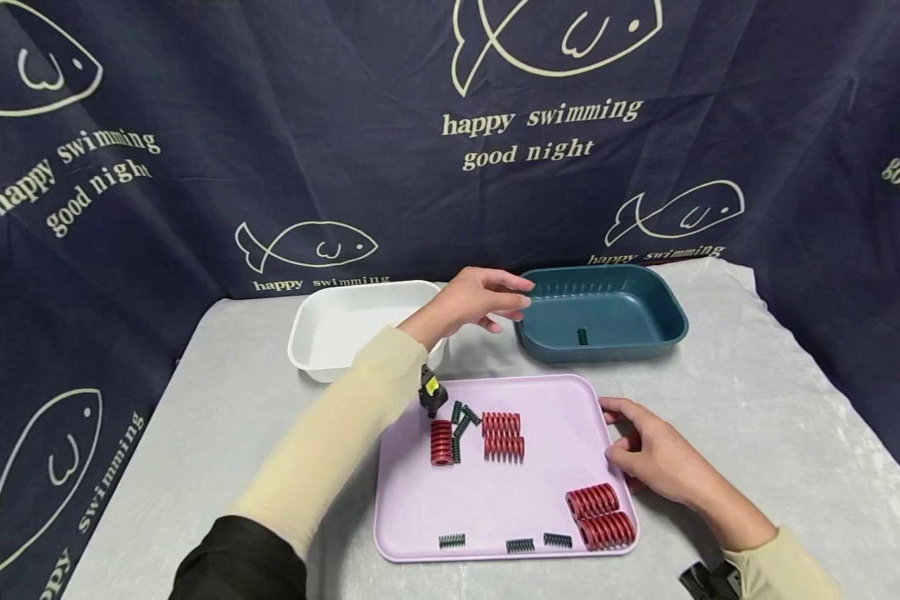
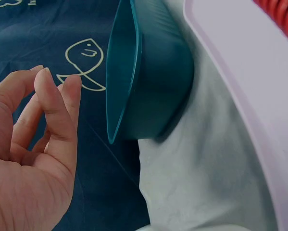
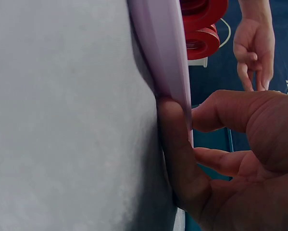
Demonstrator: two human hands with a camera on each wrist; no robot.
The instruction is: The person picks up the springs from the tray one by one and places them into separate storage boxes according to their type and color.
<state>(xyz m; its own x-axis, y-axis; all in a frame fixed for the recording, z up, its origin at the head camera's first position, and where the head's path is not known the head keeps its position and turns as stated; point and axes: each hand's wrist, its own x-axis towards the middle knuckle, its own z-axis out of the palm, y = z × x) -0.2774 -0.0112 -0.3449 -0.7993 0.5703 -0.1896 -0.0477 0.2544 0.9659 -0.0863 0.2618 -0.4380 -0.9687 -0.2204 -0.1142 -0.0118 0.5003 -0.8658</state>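
Note:
In the head view my left hand [image 1: 487, 300] hovers in the air by the left end of the teal basin [image 1: 603, 352]. Its fingers are loosely bent and nothing shows between them; the left wrist view agrees. One small green spring [image 1: 582, 336] lies inside that basin. My right hand [image 1: 656, 450] grips the right rim of the lilac tray [image 1: 547, 483], with fingers on both sides of the edge in the right wrist view. On the tray lie thick red springs, one pair [image 1: 600, 517] at the near right corner, and several thin green springs [image 1: 461, 425].
A white basin [image 1: 318, 333] stands at the back left, partly behind my left forearm. A single upright red spring [image 1: 441, 442] and another red pair [image 1: 503, 436] sit mid-tray. More green springs [image 1: 521, 545] lie along the near edge. A dark printed cloth [image 1: 390, 150] hangs behind the table.

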